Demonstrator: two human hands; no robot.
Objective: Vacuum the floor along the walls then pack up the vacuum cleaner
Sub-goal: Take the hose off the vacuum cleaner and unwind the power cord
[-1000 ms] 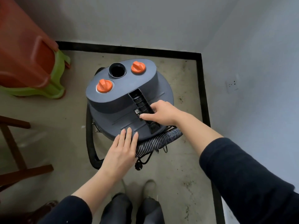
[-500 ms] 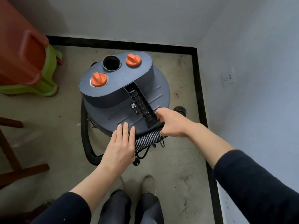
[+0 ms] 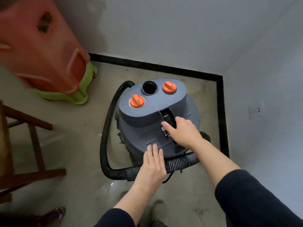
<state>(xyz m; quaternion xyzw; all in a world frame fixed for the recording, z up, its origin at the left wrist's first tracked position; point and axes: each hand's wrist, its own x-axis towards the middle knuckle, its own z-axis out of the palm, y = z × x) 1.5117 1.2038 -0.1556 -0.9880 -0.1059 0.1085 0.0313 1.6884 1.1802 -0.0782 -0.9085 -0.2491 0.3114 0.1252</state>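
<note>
The grey drum vacuum cleaner [image 3: 147, 125] stands on the floor in the room's corner. Its lid carries two orange knobs [image 3: 137, 101] and an open black hose port [image 3: 149, 87]. A black tube [image 3: 106, 128] loops round its left side and joins the ribbed hose [image 3: 180, 162] lying along its near side. My left hand [image 3: 154, 167] lies flat, fingers together, across the hose and the lid's near edge. My right hand [image 3: 182, 131] rests on the lid with its fingers curled into the black handle recess [image 3: 165, 114].
Stacked orange [image 3: 41, 46] and green [image 3: 78, 94] plastic stools stand at the upper left. A wooden chair frame [image 3: 32, 128] is at the left. A black floor border [image 3: 220, 112] runs along both walls, with a wall socket [image 3: 255, 110] on the right. My shoe [image 3: 157, 208] is below.
My right hand went from the handle recess down to the lid's near edge by the hose, then back up onto the recess. My left hand stayed flat at the near edge.
</note>
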